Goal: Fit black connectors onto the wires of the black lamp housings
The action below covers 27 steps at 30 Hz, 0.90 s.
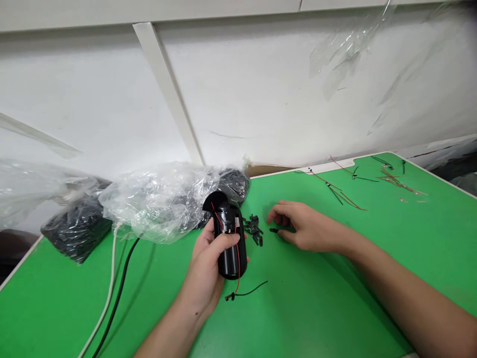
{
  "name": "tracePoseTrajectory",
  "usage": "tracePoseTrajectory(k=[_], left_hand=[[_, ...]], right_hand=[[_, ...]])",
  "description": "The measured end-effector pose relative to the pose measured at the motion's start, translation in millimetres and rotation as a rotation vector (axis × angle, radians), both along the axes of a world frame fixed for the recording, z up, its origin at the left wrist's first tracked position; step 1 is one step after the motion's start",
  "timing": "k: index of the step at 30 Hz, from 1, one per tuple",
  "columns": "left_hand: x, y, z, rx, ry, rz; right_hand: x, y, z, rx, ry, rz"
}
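My left hand (214,256) is wrapped round a black plastic housing (228,258), long and rounded with a flared top end. Its thumb presses on the front, beside a red wire and a small white label. The red wire runs down past the lower end to a small black connector piece (230,297) with a black wire tail. To the right, my right hand (298,223) is low over the table, thumb and curled fingers apart. One small black plastic piece (274,230) is at its thumb tip. Between the hands lies a pile of small black pieces (254,228).
Clear plastic bags (160,199) holding black parts lie at the back left on the green table (316,308). A white cable (112,278) and a black cable (121,293) cross the left side. Several thin red and black wires (335,191) are scattered at the back right.
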State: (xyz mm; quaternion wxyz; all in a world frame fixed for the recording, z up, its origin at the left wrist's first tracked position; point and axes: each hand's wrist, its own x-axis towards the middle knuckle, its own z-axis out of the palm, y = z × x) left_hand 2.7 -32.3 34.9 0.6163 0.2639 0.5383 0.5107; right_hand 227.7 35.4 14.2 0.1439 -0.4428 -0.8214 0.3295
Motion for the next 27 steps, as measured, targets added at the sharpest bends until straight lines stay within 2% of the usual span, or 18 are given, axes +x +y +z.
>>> tracePoseTrajectory(k=[13, 22, 27], left_hand=[[1, 1, -2.6, 0.008, 0.007, -0.037], [0, -3, -7.3, 0.105, 0.128, -0.062], [3, -4, -7.4, 0.178, 0.247, -0.071]], right_hand=[[-4, 3, -4.6, -0.012, 0.049, -0.010], [-27, -13, 5.4, -0.339, 0.543, -0.042], [-34, -20, 7.8, -0.510, 0.672, -0.032]])
